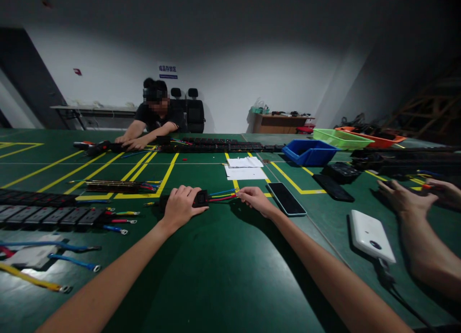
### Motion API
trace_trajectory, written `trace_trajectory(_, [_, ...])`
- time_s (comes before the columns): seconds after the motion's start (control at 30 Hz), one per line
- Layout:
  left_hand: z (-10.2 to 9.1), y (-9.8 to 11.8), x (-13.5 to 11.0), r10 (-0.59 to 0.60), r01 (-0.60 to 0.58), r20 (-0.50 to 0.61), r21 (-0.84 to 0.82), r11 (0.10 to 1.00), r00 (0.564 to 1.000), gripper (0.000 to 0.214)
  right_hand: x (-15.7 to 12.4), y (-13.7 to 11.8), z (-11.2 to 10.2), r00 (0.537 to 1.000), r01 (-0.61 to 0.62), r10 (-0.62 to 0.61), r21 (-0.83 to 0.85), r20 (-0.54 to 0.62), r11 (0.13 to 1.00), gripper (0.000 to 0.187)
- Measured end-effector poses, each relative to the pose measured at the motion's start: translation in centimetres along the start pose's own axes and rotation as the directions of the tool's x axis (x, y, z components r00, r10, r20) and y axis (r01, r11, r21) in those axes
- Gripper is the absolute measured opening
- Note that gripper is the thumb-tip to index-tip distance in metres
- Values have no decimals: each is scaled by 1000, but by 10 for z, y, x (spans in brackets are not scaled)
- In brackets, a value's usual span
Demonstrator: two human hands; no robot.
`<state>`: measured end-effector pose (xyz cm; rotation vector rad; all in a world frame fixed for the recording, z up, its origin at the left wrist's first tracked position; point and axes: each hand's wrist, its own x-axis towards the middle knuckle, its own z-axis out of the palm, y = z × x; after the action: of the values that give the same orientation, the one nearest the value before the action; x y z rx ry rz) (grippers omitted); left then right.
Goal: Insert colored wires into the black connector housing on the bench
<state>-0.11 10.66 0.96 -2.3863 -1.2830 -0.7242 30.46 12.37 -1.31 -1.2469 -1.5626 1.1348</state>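
Left grip [182, 202] wide over block [201, 197], right grip [249, 197] tight on wires [221, 197]

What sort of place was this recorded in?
Probably an electrical assembly workshop: a long green worktable with yellow lines, black rectangular modules, blue and yellow cables with metal ring ends, and a blue plastic bin.

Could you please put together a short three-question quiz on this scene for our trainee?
1. True or false: the left hand is on the black part.
2. Which bin is nearest the white papers? A) orange B) blue C) green
3. Fill in: the right hand is at the far end of the coloured ____ coming out of that part.

Key: 1. True. 2. B, the blue bin. 3. Wires.
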Motion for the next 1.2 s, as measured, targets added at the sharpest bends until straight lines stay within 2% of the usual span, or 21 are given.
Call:
trace_trajectory(0.2, [0,0,-1,5,-3,-50,50,999,999,58,2,2,1,999,-8,9,34,-37,999,38])
trace_trajectory(0.73, [-2,-2,-2,62,-67,-147,-29,997,987,59,5,10,3,999,20,-17,54,-48,998,51])
trace_trajectory(0.97, [-3,-2,-6,51,-57,-238,-17,998,970,59,3,10,-2,998,61,-59,-72,38,996,54])
trace_trajectory(1.2, [1,-4,-6,-86,82,-254,-27,996,963,58,0,6,0,979,186,-158,-241,132,952,49])
